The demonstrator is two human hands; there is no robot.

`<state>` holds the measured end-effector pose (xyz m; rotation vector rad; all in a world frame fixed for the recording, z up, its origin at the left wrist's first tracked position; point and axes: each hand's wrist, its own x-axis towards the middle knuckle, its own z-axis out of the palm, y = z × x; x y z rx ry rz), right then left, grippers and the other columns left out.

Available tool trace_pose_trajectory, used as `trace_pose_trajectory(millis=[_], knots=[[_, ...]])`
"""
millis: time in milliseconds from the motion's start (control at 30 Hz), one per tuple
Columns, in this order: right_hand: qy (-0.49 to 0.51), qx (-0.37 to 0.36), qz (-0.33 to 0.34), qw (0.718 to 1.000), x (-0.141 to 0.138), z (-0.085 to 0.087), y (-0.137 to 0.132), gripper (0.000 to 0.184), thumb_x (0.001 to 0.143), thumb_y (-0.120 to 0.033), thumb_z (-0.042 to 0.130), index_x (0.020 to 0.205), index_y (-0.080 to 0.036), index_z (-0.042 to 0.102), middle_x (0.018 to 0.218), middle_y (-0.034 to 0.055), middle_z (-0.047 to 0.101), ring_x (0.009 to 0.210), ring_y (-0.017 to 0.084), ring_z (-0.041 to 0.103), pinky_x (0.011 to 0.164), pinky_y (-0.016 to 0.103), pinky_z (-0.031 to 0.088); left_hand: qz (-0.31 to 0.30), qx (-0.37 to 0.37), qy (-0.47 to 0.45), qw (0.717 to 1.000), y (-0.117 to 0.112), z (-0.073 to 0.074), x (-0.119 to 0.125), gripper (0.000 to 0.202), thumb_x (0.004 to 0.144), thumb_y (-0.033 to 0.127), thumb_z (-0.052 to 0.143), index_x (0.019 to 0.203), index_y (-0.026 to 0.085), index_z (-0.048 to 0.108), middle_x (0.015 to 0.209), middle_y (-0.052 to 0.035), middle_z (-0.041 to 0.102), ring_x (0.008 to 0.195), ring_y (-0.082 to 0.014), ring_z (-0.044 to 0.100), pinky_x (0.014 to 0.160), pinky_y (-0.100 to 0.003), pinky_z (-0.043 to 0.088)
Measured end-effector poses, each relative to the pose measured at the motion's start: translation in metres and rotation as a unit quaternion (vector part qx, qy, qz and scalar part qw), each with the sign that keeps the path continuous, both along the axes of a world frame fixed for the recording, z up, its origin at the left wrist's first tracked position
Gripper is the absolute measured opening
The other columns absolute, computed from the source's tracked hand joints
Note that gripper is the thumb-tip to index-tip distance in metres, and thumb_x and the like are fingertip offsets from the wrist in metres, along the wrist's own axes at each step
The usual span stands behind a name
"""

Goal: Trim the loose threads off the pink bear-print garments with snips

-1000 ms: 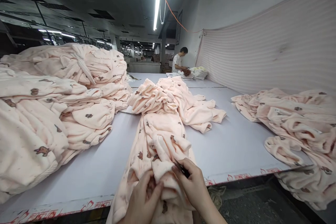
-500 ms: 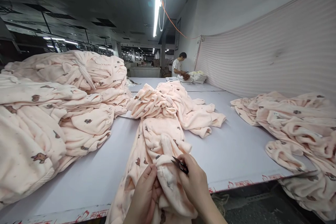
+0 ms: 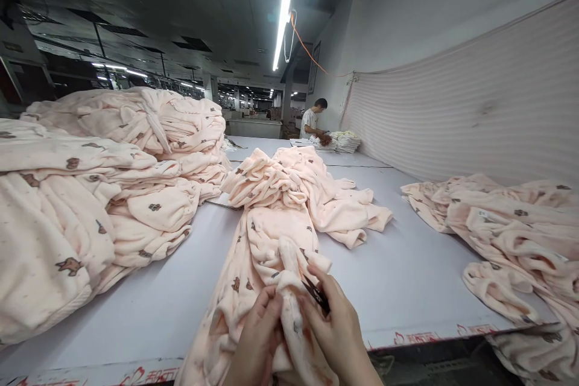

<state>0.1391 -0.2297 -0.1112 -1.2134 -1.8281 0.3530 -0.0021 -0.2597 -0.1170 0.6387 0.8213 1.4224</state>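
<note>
A pale pink plush garment (image 3: 280, 223) with small brown animal prints lies bunched on the table and hangs over its near edge. My left hand (image 3: 260, 332) is closed, pinching a fold of this cloth between thumb and fingers. In my right hand (image 3: 337, 322) sits a pair of small black thread snips (image 3: 316, 294), blades pointing up and left over the garment. The right thumb and lower fingers also press against the same fold, close beside my left fingertips. Part of the snips is hidden by the right fingers.
A tall heap of similar garments (image 3: 108, 193) fills the left side. More garments (image 3: 511, 217) lie at the right, some drooping off the edge of the white table (image 3: 384, 277). Farther back, a person (image 3: 313, 119) stands by stacked cloth (image 3: 344, 141).
Both hands have come closer together on the fold, and the right hand with the snips has moved slightly right and down. The camera view has tilted a little.
</note>
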Motion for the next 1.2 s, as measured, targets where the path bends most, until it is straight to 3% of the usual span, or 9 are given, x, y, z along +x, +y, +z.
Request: trace_pose_trajectory(millis=[100,200,367,467,567,700,867,1067,1200], knots=[[-0.021,0.014,0.015,1.000,0.006,0.000,0.010,0.022,0.079,-0.013,0.046,0.091,-0.022,0.061,0.084,0.0011,0.066,0.075,0.016,0.064,0.064,0.023,0.048,0.086,0.090,0.243,0.962,-0.002,-0.009,0.001,0.017,0.075,0.032,0.063,0.086,0.021,0.054,0.079,-0.0011,0.063,0.077,-0.0186,0.061,0.071,-0.028,0.046],[-0.089,0.052,-0.038,0.994,0.020,-0.002,0.008,0.028,0.076,-0.010,0.040,0.092,-0.022,0.059,0.078,0.0012,0.064,0.068,0.017,0.062,0.060,0.026,0.045,0.184,0.141,0.464,0.855,-0.005,-0.022,-0.002,0.006,0.085,0.023,0.044,0.080,0.024,0.048,0.068,0.0026,0.054,0.063,-0.0172,0.055,0.063,-0.027,0.042],[-0.156,-0.070,0.001,0.985,0.033,0.012,-0.013,0.024,0.079,-0.014,0.050,0.098,-0.026,0.060,0.091,-0.0002,0.066,0.079,0.017,0.064,0.066,0.024,0.048,0.218,0.273,0.559,0.752,-0.005,-0.038,-0.004,0.024,0.081,0.007,0.036,0.094,0.023,0.049,0.072,0.0016,0.056,0.064,-0.0161,0.057,0.061,-0.025,0.045],[-0.162,-0.059,0.058,0.983,0.028,0.023,-0.024,0.028,0.086,-0.024,0.053,0.114,-0.027,0.056,0.100,0.0017,0.065,0.087,0.017,0.064,0.073,0.025,0.049,0.213,0.334,0.574,0.716,-0.002,-0.042,-0.007,0.025,0.079,0.003,0.038,0.089,0.023,0.048,0.079,-0.0004,0.061,0.071,-0.0154,0.059,0.064,-0.023,0.046],[-0.202,-0.015,0.055,0.978,0.019,0.027,-0.025,0.024,0.089,-0.024,0.049,0.110,-0.027,0.061,0.093,0.0024,0.067,0.079,0.019,0.065,0.069,0.027,0.048,0.215,0.329,0.551,0.736,-0.003,-0.045,-0.007,0.021,0.080,0.004,0.042,0.079,0.024,0.048,0.092,-0.0031,0.064,0.080,-0.0168,0.060,0.071,-0.026,0.046],[-0.178,-0.039,0.062,0.981,0.019,0.030,-0.016,0.021,0.091,-0.025,0.047,0.102,-0.027,0.065,0.087,0.0016,0.067,0.075,0.018,0.065,0.065,0.025,0.048,0.177,0.223,0.481,0.830,-0.004,-0.034,-0.004,0.018,0.079,0.008,0.049,0.085,0.024,0.055,0.075,0.0005,0.057,0.070,-0.0165,0.055,0.068,-0.026,0.042],[-0.026,-0.068,0.035,0.997,0.027,0.020,-0.023,0.022,0.091,-0.033,0.047,0.105,-0.023,0.060,0.093,0.0046,0.066,0.085,0.018,0.064,0.071,0.024,0.049,-0.088,0.122,0.210,0.966,0.027,0.007,-0.005,0.008,0.077,0.022,0.064,0.078,0.020,0.056,0.077,0.0012,0.056,0.078,-0.0150,0.055,0.070,-0.022,0.044],[-0.097,-0.135,0.107,0.980,0.005,-0.026,-0.038,0.017,0.074,-0.016,0.057,0.089,-0.023,0.061,0.082,0.0009,0.065,0.072,0.017,0.061,0.066,0.024,0.047,-0.175,0.079,0.138,0.972,0.059,0.030,-0.019,0.024,0.079,0.032,0.063,0.098,0.019,0.064,0.104,-0.0091,0.066,0.103,-0.0236,0.060,0.087,-0.035,0.049],[0.003,-0.139,0.099,0.985,0.009,-0.030,-0.019,0.015,0.081,-0.015,0.050,0.087,-0.020,0.063,0.087,0.0047,0.065,0.084,0.020,0.060,0.075,0.028,0.046,-0.008,0.081,0.281,0.956,0.020,0.015,-0.028,0.016,0.080,0.034,0.061,0.090,0.021,0.064,0.091,-0.0045,0.068,0.092,-0.0196,0.063,0.079,-0.025,0.048]])
